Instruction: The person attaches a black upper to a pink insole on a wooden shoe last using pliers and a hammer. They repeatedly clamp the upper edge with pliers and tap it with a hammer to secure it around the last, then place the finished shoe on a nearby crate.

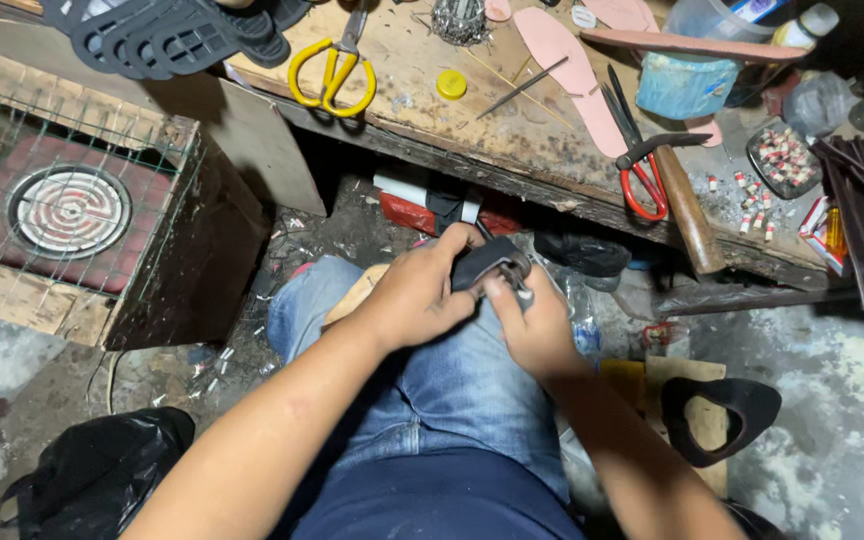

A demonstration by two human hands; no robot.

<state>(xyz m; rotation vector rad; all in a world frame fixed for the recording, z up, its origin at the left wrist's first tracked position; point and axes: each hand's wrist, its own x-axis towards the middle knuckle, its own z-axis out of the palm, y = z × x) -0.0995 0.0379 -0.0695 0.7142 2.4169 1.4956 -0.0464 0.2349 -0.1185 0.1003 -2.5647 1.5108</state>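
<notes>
Over my jeans-clad knee, my left hand grips a small dark grey strap piece with a metal buckle. My right hand pinches the same piece at its buckle end, fingers closed on it. Both hands meet just below the edge of the wooden workbench. The underside of the piece is hidden by my fingers.
On the bench lie yellow scissors, red-handled scissors, pink insoles, a hammer handle, a yellow cap and a blue tub. A caged heater coil stands left. A black bag and black cut piece lie on the floor.
</notes>
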